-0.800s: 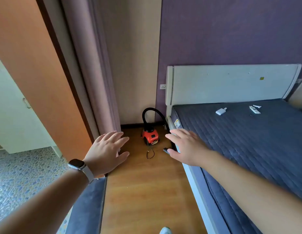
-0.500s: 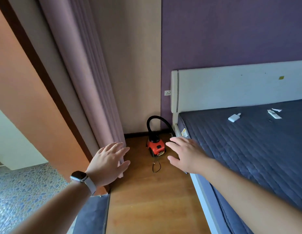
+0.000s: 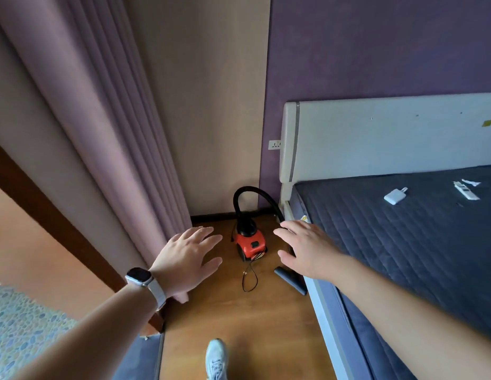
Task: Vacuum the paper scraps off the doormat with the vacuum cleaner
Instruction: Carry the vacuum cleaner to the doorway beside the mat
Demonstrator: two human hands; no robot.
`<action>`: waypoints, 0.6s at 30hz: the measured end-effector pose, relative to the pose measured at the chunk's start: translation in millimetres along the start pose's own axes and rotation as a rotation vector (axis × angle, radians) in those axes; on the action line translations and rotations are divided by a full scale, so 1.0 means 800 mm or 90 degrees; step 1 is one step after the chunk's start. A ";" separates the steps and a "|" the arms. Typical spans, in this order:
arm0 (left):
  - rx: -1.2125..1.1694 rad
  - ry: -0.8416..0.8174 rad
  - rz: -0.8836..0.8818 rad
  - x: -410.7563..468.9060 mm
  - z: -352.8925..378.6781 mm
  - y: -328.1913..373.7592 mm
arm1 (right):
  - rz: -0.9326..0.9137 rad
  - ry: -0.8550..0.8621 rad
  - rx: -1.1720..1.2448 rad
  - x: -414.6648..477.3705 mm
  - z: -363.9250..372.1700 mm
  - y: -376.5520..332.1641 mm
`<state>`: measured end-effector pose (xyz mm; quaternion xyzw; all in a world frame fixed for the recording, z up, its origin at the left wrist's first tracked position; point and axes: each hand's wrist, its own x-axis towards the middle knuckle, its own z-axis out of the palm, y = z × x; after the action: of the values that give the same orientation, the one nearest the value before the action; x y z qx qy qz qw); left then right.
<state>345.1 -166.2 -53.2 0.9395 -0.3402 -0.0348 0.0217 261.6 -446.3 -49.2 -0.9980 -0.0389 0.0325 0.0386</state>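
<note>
Left hand (image 3: 188,259) and right hand (image 3: 307,249): fingers spread, holding nothing. Vacuum cleaner (image 3: 251,244) between them, nearer than before. Nozzle (image 3: 289,277) newly visible beneath right hand; a shoe (image 3: 216,357) has appeared.

- The vacuum cleaner (image 3: 251,244) stands on the floor (image 3: 238,319) in the corner, between the curtain (image 3: 107,149) at my left and the bed (image 3: 420,242) at my right.
- Its nozzle (image 3: 291,281) lies beside the bed.

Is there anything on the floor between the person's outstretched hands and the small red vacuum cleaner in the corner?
Nothing visible blocks it. The left hand and right hand are open, flanking the small red vacuum cleaner in view, over bare wooden floor. Its thin black cord and black nozzle lie in front.
</note>
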 end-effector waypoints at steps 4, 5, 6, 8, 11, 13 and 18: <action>-0.023 -0.010 0.038 0.090 0.015 -0.049 | 0.039 -0.018 -0.006 0.081 0.011 0.018; -0.034 -0.010 0.051 0.115 0.017 -0.063 | 0.051 -0.025 -0.004 0.103 0.013 0.023; -0.039 -0.011 0.065 0.138 0.019 -0.077 | 0.060 -0.032 -0.004 0.126 0.014 0.029; -0.048 -0.023 0.084 0.182 0.018 -0.100 | 0.075 -0.035 -0.005 0.165 0.012 0.036; -0.033 -0.030 0.114 0.247 0.019 -0.130 | 0.107 -0.022 0.003 0.213 0.010 0.050; -0.025 -0.049 0.128 0.281 0.022 -0.144 | 0.128 -0.026 0.004 0.233 0.013 0.058; -0.034 -0.020 0.171 0.346 0.037 -0.161 | 0.164 -0.045 0.019 0.280 0.032 0.093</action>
<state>637.2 -245.1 -105.0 0.8839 -0.4622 -0.0553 0.0458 488.0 -500.7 -94.3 -0.9922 0.0890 0.0731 0.0479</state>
